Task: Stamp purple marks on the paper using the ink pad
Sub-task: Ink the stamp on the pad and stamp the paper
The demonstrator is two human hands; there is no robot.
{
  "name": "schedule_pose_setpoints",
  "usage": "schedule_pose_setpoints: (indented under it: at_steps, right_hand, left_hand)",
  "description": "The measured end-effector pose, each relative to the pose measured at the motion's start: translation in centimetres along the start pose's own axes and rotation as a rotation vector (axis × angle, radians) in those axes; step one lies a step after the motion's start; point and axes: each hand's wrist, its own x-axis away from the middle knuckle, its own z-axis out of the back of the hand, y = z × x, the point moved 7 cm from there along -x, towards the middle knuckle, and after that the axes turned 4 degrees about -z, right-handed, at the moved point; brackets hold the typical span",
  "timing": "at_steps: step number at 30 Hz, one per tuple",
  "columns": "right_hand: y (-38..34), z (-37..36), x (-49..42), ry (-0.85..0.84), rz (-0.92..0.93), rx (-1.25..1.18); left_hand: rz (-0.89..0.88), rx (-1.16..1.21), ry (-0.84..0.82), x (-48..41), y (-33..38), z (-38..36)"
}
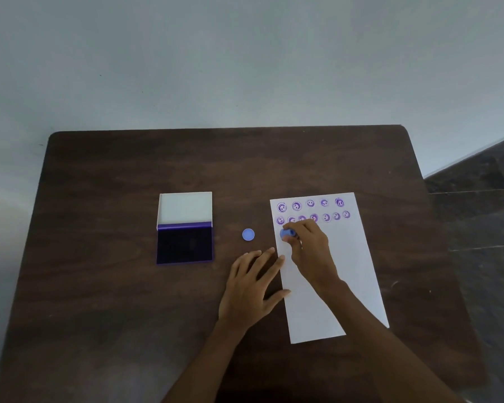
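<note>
Pinched between thumb and fingers of the right hand (309, 245): a small blue stamp (287, 233), fingers closed firmly around its body, face pointing down at the paper (346, 271). Pressed, or very nearly pressed, onto the sheet at the left start of a third row — contact itself hidden under the fingers, so cannot tell for sure.

Left hand (252, 283) flat and spread, holding nothing, palm on the table (114, 301), fingertips just reaching the left edge of the paper to keep it steady.

Head view only, so one pass. Two rows of purple marks (310, 203) already across the top of the sheet; second row crowded, some prints overlapping near the knuckles. Ink pad (184, 242) open, lid up, well apart to the left; round blue cap (248, 235) lying between pad and paper.

Possible troubles from here:
- Smudged or doubled print — likely if the stamp slides or rocks while lifting.
- Overlap with the row above, since the stamp sits just below it.
- Pale mark, if the ink is already used up; several prints on the right look faint.
- Shifted sheet, held only lightly at one edge.
- Fresh ink smeared by the right hand resting over the second row.
</note>
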Motion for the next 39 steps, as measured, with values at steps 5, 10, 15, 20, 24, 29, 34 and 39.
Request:
schedule_pose_setpoints:
  at_steps: [5,10,15,20,24,29,34,39]
  right_hand:
    - [-0.4,-0.5,-0.1,-0.042,0.03,0.021]
    - [-0.4,-0.9,-0.1,-0.018,0.031,0.024]
    - [-1.1,-1.4,0.1,-0.013,0.108,0.133]
    - [-1.4,-1.6,0.1,-0.011,0.186,0.213]
    - [-1.3,-1.6,0.1,-0.025,0.241,0.28]
    - [-1.3,-1.3,-0.1,0.004,0.34,0.299]
    - [-1.2,-1.4,0.0,0.029,0.398,0.314]
    - [-1.3,-1.5,0.4,0.023,0.337,0.298]
  left_hand:
    - [0.006,-0.006,-0.003,0.0,0.1,0.0]
    - [0.02,-0.019,-0.003,-0.1,0.1,0.3]
    - [0.031,-0.019,0.004,-0.1,0.1,0.3]
    - [0.034,-0.028,0.004,0.0,0.1,0.2]
    - [0.037,-0.034,-0.004,0.1,0.1,-0.1]
    - [0.044,-0.034,0.002,0.2,0.2,-0.3]
    - [0.033,-0.038,0.0,0.1,0.1,-0.5]
    - [0.041,-0.033,-0.012,0.0,0.1,-0.2]
